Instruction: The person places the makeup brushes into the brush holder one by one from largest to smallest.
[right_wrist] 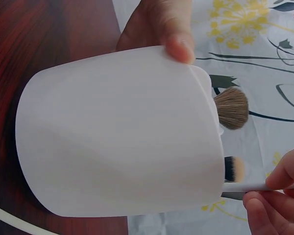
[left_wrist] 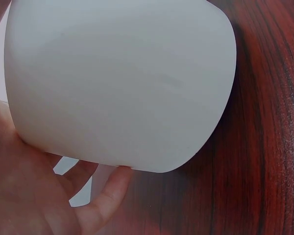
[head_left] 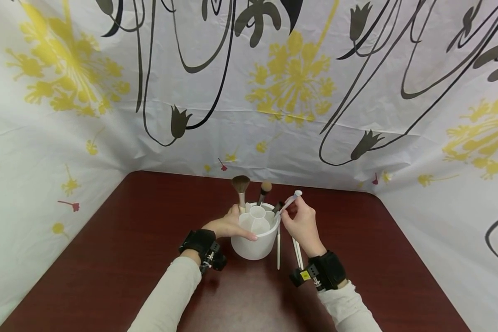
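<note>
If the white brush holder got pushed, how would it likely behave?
The white brush holder likely keeps its shape: no dent shows where the left hand grips it. Its smooth surface may feel slippery. Pushed high up, it might tip, since it narrows toward the bottom.

Soft, even light fills the head view; a pale sheen lies on the glossy, dark-red, wood-grained table (head_left: 236, 304); the left wrist view is dimmer, the rounded white plastic container (left_wrist: 122, 83) greyish, with shadow along its base; the right wrist view looks brighter.
</note>
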